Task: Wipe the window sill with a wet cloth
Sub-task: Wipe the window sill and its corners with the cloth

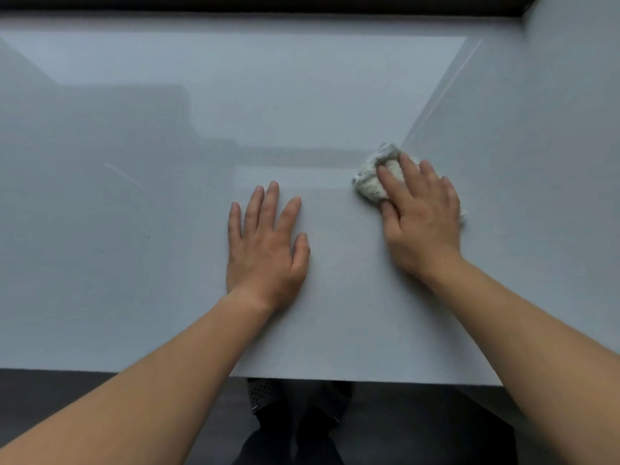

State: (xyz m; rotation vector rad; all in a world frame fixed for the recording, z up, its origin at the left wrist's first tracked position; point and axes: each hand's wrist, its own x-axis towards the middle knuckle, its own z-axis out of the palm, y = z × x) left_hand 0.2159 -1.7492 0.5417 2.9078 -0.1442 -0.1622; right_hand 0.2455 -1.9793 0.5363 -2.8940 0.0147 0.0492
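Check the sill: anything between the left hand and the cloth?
Nothing: in the head view, only bare sill lies between the left hand and the cloth.

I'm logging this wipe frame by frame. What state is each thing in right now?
sill: glossy, bearing both hands and the cloth.
cloth: bunched up, lying on the sill near the right wall; wetness cannot be told.
left hand: flat on the sill, fingers straight, holding nothing.
right hand: holds the cloth down, fingers over it, thumb at its side.
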